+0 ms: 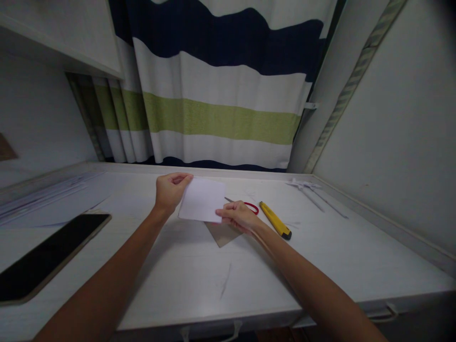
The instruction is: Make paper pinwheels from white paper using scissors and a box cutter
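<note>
The left hand (pixel 171 192) is pinching the paper (pixel 201 200) at its upper left corner, thumb and fingers closing on the edge, the other fingers curling in. The right hand (pixel 238 214) is gripping the lower right corner between thumb and fingers. Between them the white sheet is hanging tilted above the desk (pixel 188 289), its near side showing plain white.

A grey card (pixel 220 235) is lying below; the paper and right hand are hiding its upper part. Behind that hand, scissors (pixel 253 207) are showing only a blade tip and part of a red handle. A yellow cutter (pixel 274 219) with a black end is resting just beside them; whether its body is bearing lettering, I cannot tell. Faint marks (pixel 225 281) on the desk are proving too thin to make out.

At far right, thin tools (pixel 313 191) are lying together, their pale heads blurring. On the left, a dark-faced phone (pixel 53 259) is running out of frame, and stacked sheets (pixel 46 197) are being cut off too.
</note>
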The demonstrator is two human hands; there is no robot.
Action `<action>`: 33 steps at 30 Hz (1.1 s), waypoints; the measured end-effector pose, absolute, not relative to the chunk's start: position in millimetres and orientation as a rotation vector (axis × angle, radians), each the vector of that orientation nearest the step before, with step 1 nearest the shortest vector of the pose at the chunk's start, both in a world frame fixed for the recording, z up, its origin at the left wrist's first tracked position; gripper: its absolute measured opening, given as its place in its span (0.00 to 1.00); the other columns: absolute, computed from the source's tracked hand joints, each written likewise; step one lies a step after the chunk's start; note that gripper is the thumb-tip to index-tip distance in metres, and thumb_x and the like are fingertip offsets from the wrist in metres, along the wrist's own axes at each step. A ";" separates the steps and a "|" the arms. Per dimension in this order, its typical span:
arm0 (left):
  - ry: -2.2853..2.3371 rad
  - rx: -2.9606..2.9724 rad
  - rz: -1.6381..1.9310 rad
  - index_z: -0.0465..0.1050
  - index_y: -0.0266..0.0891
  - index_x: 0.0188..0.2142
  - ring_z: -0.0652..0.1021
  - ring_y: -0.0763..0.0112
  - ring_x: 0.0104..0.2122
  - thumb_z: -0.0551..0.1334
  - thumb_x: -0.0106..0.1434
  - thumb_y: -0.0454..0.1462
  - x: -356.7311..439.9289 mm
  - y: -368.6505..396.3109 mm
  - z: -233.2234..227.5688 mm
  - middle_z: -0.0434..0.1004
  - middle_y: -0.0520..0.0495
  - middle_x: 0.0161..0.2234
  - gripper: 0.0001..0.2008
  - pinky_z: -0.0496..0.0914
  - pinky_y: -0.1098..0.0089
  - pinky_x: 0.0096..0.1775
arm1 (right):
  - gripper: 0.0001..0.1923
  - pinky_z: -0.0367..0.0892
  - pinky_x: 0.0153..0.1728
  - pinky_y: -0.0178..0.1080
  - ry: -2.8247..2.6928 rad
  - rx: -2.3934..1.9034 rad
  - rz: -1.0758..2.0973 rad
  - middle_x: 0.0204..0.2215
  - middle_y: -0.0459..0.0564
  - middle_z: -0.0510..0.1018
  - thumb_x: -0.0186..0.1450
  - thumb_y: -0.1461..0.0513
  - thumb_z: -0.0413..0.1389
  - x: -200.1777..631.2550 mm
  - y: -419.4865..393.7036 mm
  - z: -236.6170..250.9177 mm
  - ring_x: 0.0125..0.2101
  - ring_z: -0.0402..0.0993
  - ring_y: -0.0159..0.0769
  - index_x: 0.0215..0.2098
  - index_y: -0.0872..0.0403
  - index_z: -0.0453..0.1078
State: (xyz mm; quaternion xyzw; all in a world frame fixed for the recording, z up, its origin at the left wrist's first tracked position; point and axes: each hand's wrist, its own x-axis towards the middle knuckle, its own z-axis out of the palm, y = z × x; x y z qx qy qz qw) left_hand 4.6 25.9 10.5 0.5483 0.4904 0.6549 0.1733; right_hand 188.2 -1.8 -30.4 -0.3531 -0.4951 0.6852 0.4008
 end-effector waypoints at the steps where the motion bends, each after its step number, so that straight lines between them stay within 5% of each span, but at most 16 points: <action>1: 1.389 1.545 1.863 0.74 0.35 0.25 0.76 0.67 0.26 0.63 0.44 0.39 4.7 26.0 10.6 0.77 0.46 0.25 0.09 0.70 0.72 0.28 | 0.11 0.60 0.18 0.28 -1.249 -0.911 1.706 0.13 0.43 0.70 0.44 0.61 0.62 187.9 -2.0 -30.3 0.14 0.64 0.23 0.14 0.59 0.64; 10: 1.439 1.416 1.963 0.73 0.37 0.23 0.76 0.67 0.26 0.63 0.42 0.38 -1.2 31.1 10.9 0.76 0.48 0.24 0.07 0.71 0.71 0.28 | 0.11 0.55 0.20 0.29 -1.455 -0.862 1.544 0.15 0.41 0.68 0.43 0.61 0.61 187.8 0.5 -32.5 0.17 0.61 0.22 0.15 0.58 0.64; 19: 1.170 1.300 1.714 0.71 0.35 0.21 0.76 0.68 0.22 0.64 0.41 0.36 4.5 28.9 8.5 0.75 0.47 0.21 0.07 0.73 0.67 0.29 | 0.11 0.57 0.26 0.32 -1.320 -0.977 0.731 0.19 0.44 0.67 0.54 0.57 0.51 208.0 20.9 -26.3 0.22 0.62 0.28 0.22 0.57 0.66; 23: 1.205 1.613 1.150 0.71 0.33 0.23 0.77 0.63 0.26 0.62 0.46 0.38 3.0 24.9 8.4 0.76 0.40 0.24 0.08 0.72 0.63 0.32 | 0.10 0.59 0.28 0.34 -1.331 -1.001 0.325 0.22 0.47 0.69 0.56 0.58 0.49 228.1 23.7 -9.0 0.25 0.63 0.31 0.24 0.57 0.66; 28: 1.424 2.320 1.863 0.69 0.37 0.37 0.70 0.65 0.45 0.52 0.54 0.31 17.5 5.3 17.3 0.70 0.41 0.44 0.12 0.61 0.60 0.48 | 0.09 0.57 0.28 0.35 -1.633 -0.928 -0.046 0.20 0.47 0.65 0.59 0.62 0.47 226.8 7.3 5.0 0.24 0.60 0.31 0.23 0.55 0.64; 33: 0.989 3.098 1.500 0.65 0.36 0.40 0.70 0.69 0.44 0.49 0.58 0.29 42.5 -18.2 16.0 0.71 0.43 0.42 0.12 0.54 0.61 0.51 | 0.09 0.59 0.34 0.36 -2.020 -0.731 -0.110 0.26 0.50 0.66 0.62 0.64 0.44 204.1 -19.4 9.8 0.31 0.61 0.33 0.28 0.56 0.64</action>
